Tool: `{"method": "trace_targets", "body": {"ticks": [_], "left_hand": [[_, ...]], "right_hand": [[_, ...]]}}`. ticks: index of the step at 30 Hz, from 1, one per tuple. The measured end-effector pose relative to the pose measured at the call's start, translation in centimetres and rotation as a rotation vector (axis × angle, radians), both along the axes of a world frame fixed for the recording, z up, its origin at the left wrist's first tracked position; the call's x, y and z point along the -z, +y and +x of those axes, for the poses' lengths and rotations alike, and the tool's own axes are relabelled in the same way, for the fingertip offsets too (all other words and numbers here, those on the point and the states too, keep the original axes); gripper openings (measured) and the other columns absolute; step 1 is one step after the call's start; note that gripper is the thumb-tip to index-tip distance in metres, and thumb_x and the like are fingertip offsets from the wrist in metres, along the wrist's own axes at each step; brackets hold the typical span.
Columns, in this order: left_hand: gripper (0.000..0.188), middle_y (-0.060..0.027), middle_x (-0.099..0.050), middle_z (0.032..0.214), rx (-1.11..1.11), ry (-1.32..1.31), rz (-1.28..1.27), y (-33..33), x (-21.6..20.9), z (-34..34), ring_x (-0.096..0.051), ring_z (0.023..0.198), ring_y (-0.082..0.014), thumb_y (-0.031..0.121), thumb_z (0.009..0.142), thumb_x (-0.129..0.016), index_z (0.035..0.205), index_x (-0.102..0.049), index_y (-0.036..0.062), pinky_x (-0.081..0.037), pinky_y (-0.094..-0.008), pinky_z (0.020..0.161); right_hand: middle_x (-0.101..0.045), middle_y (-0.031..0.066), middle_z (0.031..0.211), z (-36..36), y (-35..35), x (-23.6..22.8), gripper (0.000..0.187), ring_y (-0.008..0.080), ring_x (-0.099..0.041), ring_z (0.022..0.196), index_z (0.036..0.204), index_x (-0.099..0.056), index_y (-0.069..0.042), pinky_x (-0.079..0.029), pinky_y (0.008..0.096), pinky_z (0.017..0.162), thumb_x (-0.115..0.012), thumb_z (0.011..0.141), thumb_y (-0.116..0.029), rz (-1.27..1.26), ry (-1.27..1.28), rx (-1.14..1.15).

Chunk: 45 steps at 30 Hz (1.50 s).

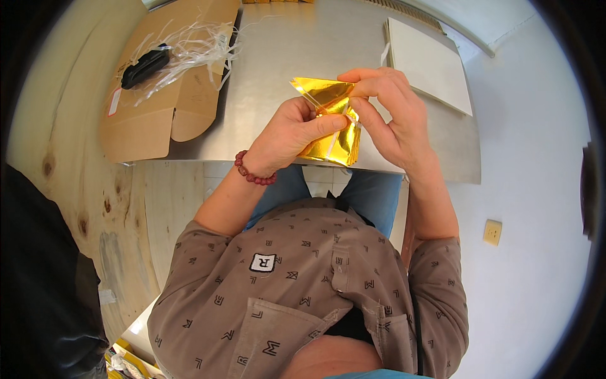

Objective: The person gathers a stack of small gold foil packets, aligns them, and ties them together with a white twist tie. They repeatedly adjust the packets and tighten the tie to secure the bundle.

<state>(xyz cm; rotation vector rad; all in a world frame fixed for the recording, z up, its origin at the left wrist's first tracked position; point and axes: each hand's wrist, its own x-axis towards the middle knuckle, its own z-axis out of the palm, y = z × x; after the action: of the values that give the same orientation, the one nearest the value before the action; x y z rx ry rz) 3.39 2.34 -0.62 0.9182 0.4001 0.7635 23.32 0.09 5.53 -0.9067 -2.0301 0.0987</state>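
A bundle of shiny gold foil sheets (pixel 338 149), its upper part pointed like a folded triangle, is held up over the table's near edge. My left hand (pixel 291 131) grips it from the left, thumb across the front and fingers behind. A narrow white strip (pixel 332 146) runs around the bundle. At the bundle's right edge my right hand (pixel 394 110) has thumb and forefinger bent together, pinching what looks like the strip's end; the fingertips partly cover it. Several layered edges show at the bundle's bottom right.
On the left of the metal table (pixel 278 57) lies a brown cardboard piece (pixel 192 110), bearing loose white plastic strips (pixel 202 54) and a black object (pixel 145 66). A stack of white sheets (pixel 429 66) lies at the right. The wall has a socket (pixel 492 232).
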Motion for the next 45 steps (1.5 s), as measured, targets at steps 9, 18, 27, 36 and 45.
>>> {"method": "trace_targets", "body": {"ticks": [9,18,27,36,45], "left_hand": [[0.044,-0.0069,-0.069,0.110,0.109,0.161,0.012,0.3,0.0,-0.2,-0.069,0.095,-0.0135,0.022,0.096,-0.074,0.127,-0.058,-0.0048,-0.057,-0.0294,0.083],[0.044,-0.0050,-0.068,0.111,0.090,0.240,0.088,0.5,0.2,0.2,-0.067,0.095,-0.0096,0.023,0.097,-0.073,0.129,-0.057,-0.0040,-0.056,-0.0273,0.081],[0.038,-0.0021,-0.068,0.111,-0.008,0.288,0.217,0.5,0.1,0.6,-0.065,0.093,-0.0075,0.022,0.097,-0.072,0.127,-0.060,-0.0008,-0.053,-0.0248,0.079],[0.034,-0.0002,-0.070,0.099,-0.055,0.297,0.266,0.3,0.3,1.3,-0.064,0.086,-0.0061,0.028,0.094,-0.075,0.112,-0.066,0.0000,-0.052,-0.0246,0.075],[0.038,-0.0039,-0.071,0.105,0.027,0.147,-0.050,-0.5,1.6,1.8,-0.068,0.089,-0.0098,0.029,0.100,-0.070,0.122,-0.063,-0.0017,-0.055,-0.0261,0.077]], "right_hand": [[-0.065,0.0068,0.082,0.3,0.4,0.2,0.005,0.0273,-0.062,0.075,0.091,-0.063,-0.007,-0.045,0.0369,0.079,-0.067,0.089,-0.006,0.002,-0.076,0.072],[-0.066,0.0042,0.081,0.7,0.2,0.2,0.005,0.0250,-0.063,0.076,0.089,-0.064,-0.009,-0.045,0.0355,0.080,-0.069,0.089,-0.010,-0.123,-0.037,0.059],[-0.066,0.0038,0.092,0.6,-0.1,0.1,0.005,0.0243,-0.062,0.085,0.089,-0.068,-0.009,-0.047,0.0358,0.080,-0.071,0.086,-0.011,-0.267,-0.056,-0.008],[-0.065,0.0057,0.099,0.0,-0.2,0.9,0.007,0.0272,-0.062,0.091,0.090,-0.068,-0.009,-0.049,0.0390,0.079,-0.071,0.084,-0.009,-0.154,-0.081,0.048],[-0.067,0.0068,0.087,0.3,-0.2,2.3,0.007,0.0282,-0.062,0.085,0.094,-0.068,-0.009,-0.050,0.0368,0.074,-0.071,0.088,-0.011,-0.292,0.108,0.102]]}}
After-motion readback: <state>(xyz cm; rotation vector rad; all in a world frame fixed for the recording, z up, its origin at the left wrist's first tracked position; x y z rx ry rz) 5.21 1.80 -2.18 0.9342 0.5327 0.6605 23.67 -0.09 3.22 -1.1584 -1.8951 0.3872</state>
